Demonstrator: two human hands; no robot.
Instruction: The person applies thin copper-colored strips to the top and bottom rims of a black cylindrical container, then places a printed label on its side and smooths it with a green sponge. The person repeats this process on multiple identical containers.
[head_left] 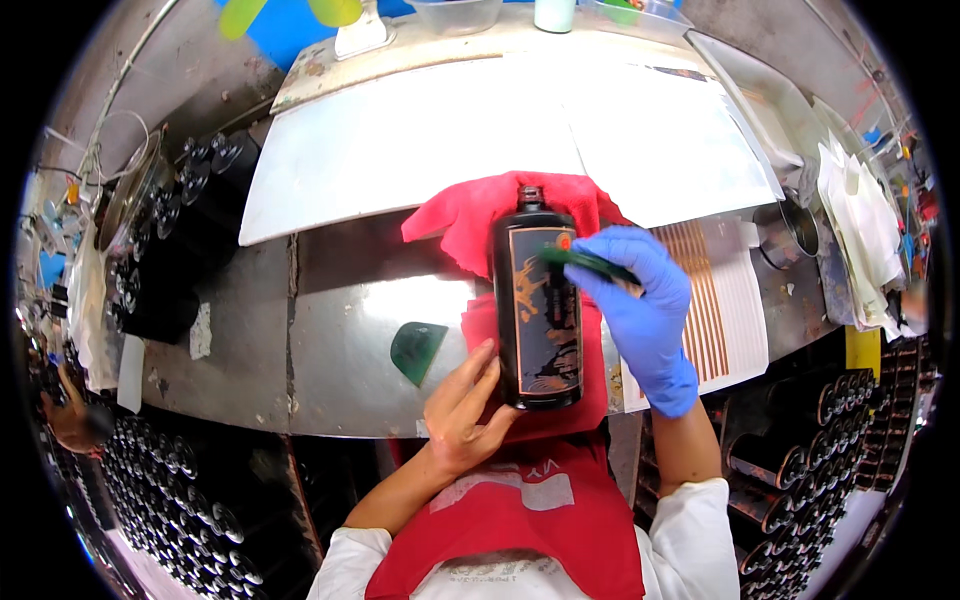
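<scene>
A black glass bottle point(508, 310) lies on red cloth with its neck pointing away from me. A dark panel with copper-coloured edging and gold figures covers its upper face. My bare left hand point(462, 412) steadies the base from the lower left, fingers against the side and thumb at the bottom edge. In a blue glove, my right hand point(648, 300) pinches a dark green scraper point(592, 262), blurred by motion, over the panel's upper right. Another green scraper point(417, 350), a flat translucent piece, rests on the metal table left of the bottle.
White boards point(400, 140) cover the table's far part. At right are a sheet with brown stripes point(705, 290), a metal cup point(785, 235) and white papers point(855, 225). Black bottles stand at left point(160, 290); several more are stacked below on both sides. Red cloth point(450, 215) spreads beyond the bottle.
</scene>
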